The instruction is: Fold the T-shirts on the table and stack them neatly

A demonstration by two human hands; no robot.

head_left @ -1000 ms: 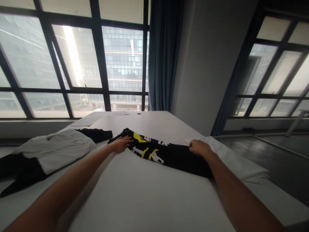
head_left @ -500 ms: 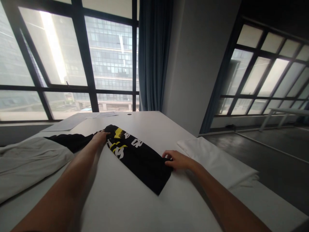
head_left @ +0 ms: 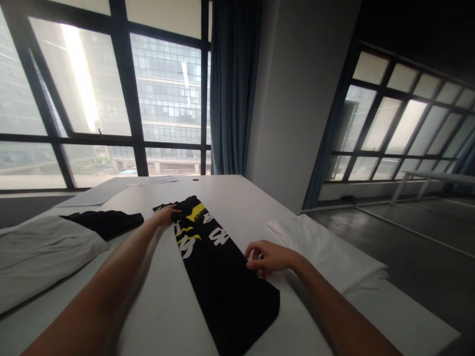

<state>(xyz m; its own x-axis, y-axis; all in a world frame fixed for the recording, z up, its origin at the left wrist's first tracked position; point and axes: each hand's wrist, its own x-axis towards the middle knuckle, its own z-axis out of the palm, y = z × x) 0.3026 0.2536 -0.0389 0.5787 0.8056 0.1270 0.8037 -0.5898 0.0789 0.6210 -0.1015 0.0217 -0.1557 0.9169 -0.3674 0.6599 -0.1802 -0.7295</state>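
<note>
A black garment [head_left: 230,291] with yellow and white print lies lengthwise on the white table [head_left: 159,306], folded into a long strip; I cannot tell what kind of garment it is. At its far left end, where the cloth is bunched, my left hand [head_left: 165,216] is closed on the fabric. Beside the strip's right edge, my right hand [head_left: 269,258] has curved fingers with a gap between thumb and forefinger. Its fingertips are at the cloth's edge, and no cloth shows pinched in them.
Grey cloth [head_left: 48,254] lies at the left, partly over another black cloth [head_left: 107,223]. Folded white fabric [head_left: 326,252] rests along the table's right side. Paper sheets [head_left: 96,192] lie at the far left, below the window. A wall column [head_left: 293,109] stands behind the table.
The garment has turned and its near end now reaches closer to me. Its left end has come away from the other black cloth. My right hand has let go of the near corner.
</note>
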